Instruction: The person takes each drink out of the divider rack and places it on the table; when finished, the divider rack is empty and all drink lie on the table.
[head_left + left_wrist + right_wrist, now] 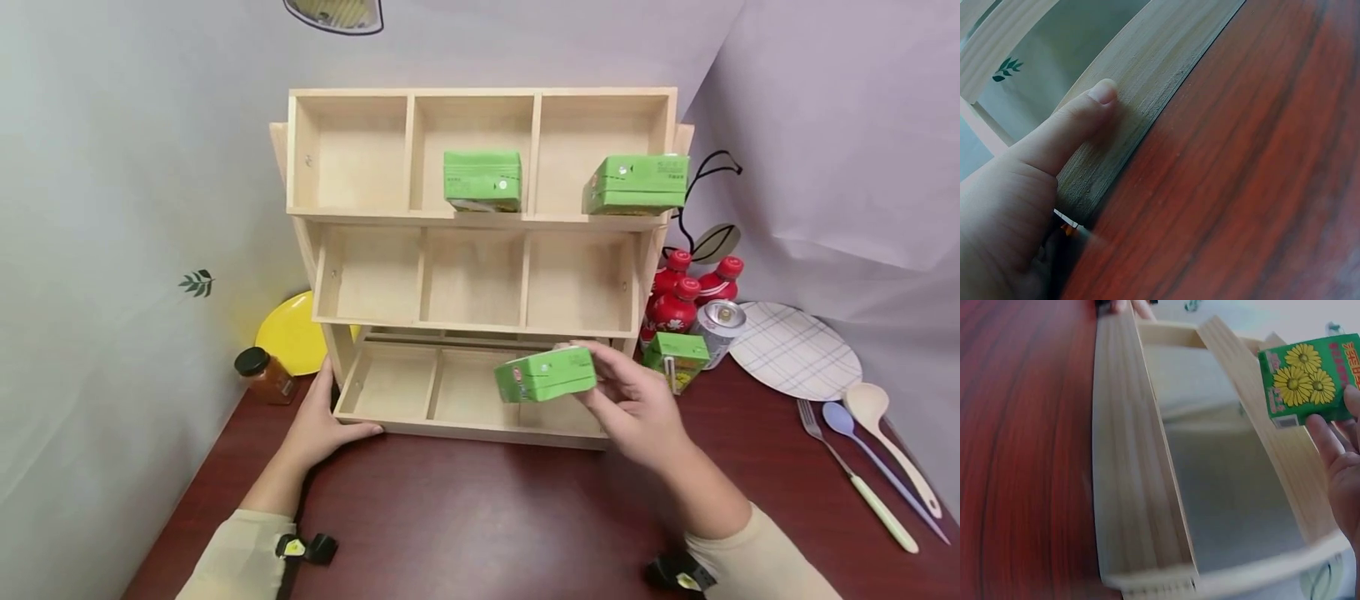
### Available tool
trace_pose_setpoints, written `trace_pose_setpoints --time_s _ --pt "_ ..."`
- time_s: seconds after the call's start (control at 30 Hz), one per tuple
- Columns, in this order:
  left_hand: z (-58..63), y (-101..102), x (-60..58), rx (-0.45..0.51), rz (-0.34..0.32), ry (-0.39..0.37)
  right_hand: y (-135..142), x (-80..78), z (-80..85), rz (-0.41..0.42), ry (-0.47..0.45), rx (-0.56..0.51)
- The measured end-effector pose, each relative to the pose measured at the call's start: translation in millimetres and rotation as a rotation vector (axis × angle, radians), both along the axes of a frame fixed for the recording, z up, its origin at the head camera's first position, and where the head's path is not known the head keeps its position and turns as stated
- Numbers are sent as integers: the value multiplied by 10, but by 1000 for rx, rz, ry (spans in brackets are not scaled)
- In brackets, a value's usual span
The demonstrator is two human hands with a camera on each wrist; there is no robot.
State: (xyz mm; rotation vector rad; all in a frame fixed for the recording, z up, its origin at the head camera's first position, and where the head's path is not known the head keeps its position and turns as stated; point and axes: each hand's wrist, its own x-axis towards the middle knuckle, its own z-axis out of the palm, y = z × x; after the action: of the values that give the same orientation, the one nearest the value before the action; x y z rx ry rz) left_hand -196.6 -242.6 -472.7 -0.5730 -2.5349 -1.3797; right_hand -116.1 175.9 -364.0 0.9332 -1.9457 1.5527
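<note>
A light wooden three-tier shelf point(480, 218) with compartments stands on the dark red table. At its lower left corner, my left hand point(321, 425) grips the bottom tier, the thumb point(1079, 125) lying along the front board; its other fingers are hidden in the left wrist view. My right hand point(641, 412) holds a green drink carton point(551, 375) by one end, tilted, in front of the bottom tier's right side. Yellow flowers mark the carton point(1310, 381) in the right wrist view. On the top tier sit a carton point(482, 181) in the middle compartment and another carton point(637, 185) in the right.
Right of the shelf are red-capped bottles point(675, 308), a silver can point(720, 325) and a green carton point(677, 360). Farther right lie a checked plate point(795, 350), a fork point(855, 475) and spoons point(888, 442). A dark-lidded jar point(266, 377) and yellow plate point(292, 333) are at left.
</note>
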Motion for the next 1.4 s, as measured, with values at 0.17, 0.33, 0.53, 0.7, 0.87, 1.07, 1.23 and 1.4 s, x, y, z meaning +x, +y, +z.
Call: trace_pose_setpoints --time_s 0.17,0.33,0.53,0.7,0.87,1.07,1.23,1.4 --pt "-23 -2 7 1 5 2 380 3 -16 -30 -10 51" --pt "-41 -12 29 -9 28 -7 830 -43 -23 -50 -77 134" --pt "-34 9 46 -25 22 -19 1269 1 66 -22 -168 4" --pt "-3 6 49 -25 28 -8 1516 52 164 -136 -221 -15" --pt "18 17 42 -30 24 -8 1764 114 208 -359 -305 -50" --pt "24 17 60 -31 30 -13 2094 88 86 -267 -338 -316" --pt "34 26 47 -37 29 -6 2342 89 -44 -203 -415 -457" --pt "37 29 22 -28 18 4 2542 107 -182 -215 -512 -425"
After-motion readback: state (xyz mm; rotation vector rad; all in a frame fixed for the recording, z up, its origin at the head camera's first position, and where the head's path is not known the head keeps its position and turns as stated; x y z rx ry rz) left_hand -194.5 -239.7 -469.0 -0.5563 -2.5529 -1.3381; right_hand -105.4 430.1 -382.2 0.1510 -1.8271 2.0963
